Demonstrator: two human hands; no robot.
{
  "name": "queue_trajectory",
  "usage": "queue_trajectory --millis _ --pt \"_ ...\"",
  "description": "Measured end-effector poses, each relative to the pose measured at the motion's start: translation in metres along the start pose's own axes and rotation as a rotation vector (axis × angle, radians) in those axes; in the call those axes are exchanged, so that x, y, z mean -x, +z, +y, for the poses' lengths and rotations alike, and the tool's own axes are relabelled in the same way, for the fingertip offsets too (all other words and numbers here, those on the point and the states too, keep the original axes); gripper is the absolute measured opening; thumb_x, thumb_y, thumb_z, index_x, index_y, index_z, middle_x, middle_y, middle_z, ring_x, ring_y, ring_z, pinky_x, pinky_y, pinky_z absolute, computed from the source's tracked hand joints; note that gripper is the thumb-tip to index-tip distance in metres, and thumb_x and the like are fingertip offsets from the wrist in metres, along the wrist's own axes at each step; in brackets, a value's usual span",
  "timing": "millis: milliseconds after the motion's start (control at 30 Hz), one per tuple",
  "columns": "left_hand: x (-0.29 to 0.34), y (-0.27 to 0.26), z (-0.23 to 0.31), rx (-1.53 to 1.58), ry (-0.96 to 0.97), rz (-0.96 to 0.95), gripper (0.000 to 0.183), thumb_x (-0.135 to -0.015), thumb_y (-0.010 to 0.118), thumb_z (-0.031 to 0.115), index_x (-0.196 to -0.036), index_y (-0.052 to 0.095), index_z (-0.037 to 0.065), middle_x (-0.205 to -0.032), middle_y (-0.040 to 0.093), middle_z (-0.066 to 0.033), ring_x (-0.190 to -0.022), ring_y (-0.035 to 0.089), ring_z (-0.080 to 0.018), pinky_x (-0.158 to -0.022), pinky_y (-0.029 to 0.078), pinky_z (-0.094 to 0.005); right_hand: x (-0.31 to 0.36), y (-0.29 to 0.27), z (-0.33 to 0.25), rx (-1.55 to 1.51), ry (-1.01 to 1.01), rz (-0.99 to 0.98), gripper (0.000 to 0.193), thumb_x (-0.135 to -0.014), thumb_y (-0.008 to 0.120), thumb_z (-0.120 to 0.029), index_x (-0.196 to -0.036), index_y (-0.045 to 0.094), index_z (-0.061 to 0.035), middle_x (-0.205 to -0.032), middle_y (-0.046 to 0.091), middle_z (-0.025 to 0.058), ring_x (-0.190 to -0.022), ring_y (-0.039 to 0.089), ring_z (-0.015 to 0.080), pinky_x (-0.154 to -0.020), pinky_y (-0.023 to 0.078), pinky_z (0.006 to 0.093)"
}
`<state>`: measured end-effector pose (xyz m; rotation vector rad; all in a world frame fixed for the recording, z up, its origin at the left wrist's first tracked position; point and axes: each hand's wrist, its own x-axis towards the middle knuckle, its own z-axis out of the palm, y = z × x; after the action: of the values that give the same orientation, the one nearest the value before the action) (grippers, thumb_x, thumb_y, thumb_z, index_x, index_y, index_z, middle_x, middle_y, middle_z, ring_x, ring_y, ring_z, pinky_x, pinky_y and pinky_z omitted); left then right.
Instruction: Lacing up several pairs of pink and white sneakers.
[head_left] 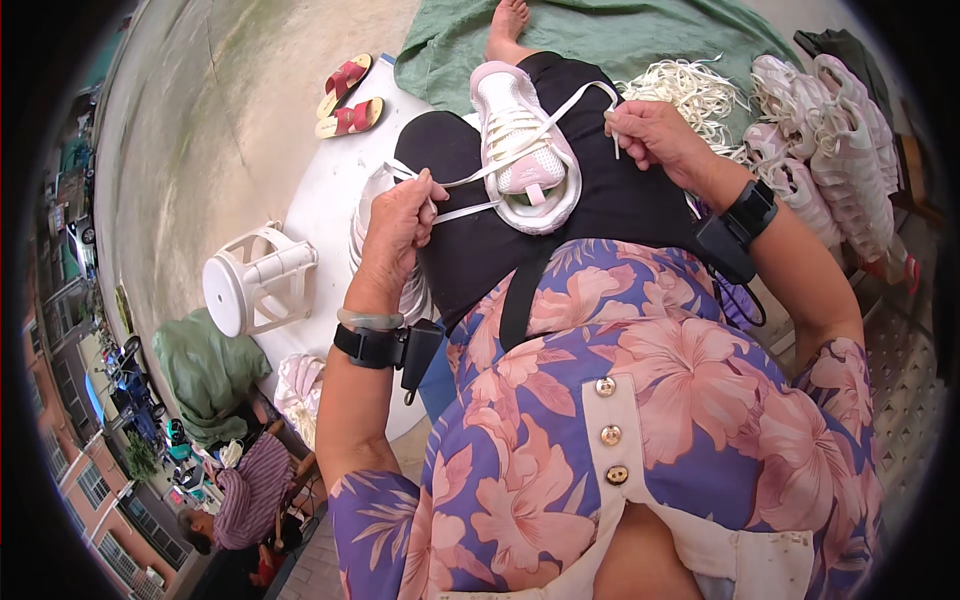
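A white and pale pink sneaker [520, 140] rests on my black-clad lap, its toe pointing away and its opening toward me. White lace is threaded through its upper eyelets, and the two loose lengths run out to either side. My left hand [405, 210], left of the shoe, is closed on one white shoelace [460, 181]. To the right and a little higher, my right hand [655, 140] pinches the other lace near its end, with a short tail hanging below the fingers. Both lengths look fairly taut. A dark band is strapped on each wrist.
Loose white laces [685, 95] lie heaped on green cloth [445, 45] at the right. Several pink-white sneakers [840, 150] are piled beyond them. At left are a tipped white stool [262, 280], red sandals [352, 118] and more shoes beside my left forearm. Another person [255, 490] sits lower left.
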<state>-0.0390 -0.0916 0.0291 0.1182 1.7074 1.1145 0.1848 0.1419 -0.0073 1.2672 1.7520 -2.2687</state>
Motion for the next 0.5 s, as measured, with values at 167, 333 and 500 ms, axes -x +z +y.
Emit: queue_trajectory --millis 167,333,500 --pt "-0.008 0.028 0.000 0.051 -0.002 0.021 0.025 -0.089 0.054 0.023 -0.076 0.058 0.002 -0.052 0.044 0.0028 -0.038 0.033 -0.0042 -0.036 0.024 -0.0189 -0.014 0.025 0.002 -0.115 -0.038 -0.027 0.022 -0.088 0.055 -0.027 -0.075 0.057 -0.0084 -0.065 0.057 -0.0014 -0.051 0.050 0.0038 -0.044 0.041 0.0179" --pt "-0.017 0.031 -0.010 0.093 0.033 0.048 0.017 -0.088 0.055 0.019 -0.081 0.059 0.003 -0.058 0.052 0.0000 -0.043 0.043 -0.0060 -0.038 0.033 -0.0183 -0.017 0.032 0.008 -0.183 -0.091 -0.016 0.017 -0.087 0.057 -0.020 -0.077 0.056 -0.0073 -0.070 0.060 0.0007 -0.055 0.054 0.0050 -0.049 0.044 0.0184" --pt "-0.018 0.031 -0.011 0.076 0.009 0.044 0.011 -0.087 0.055 0.014 -0.085 0.058 0.003 -0.066 0.059 -0.0044 -0.051 0.054 -0.0091 -0.046 0.045 -0.0196 -0.019 0.032 0.016 -0.200 -0.145 -0.022 0.011 -0.085 0.058 -0.015 -0.081 0.057 -0.0052 -0.069 0.060 0.0009 -0.057 0.055 0.0051 -0.051 0.045 0.0184"
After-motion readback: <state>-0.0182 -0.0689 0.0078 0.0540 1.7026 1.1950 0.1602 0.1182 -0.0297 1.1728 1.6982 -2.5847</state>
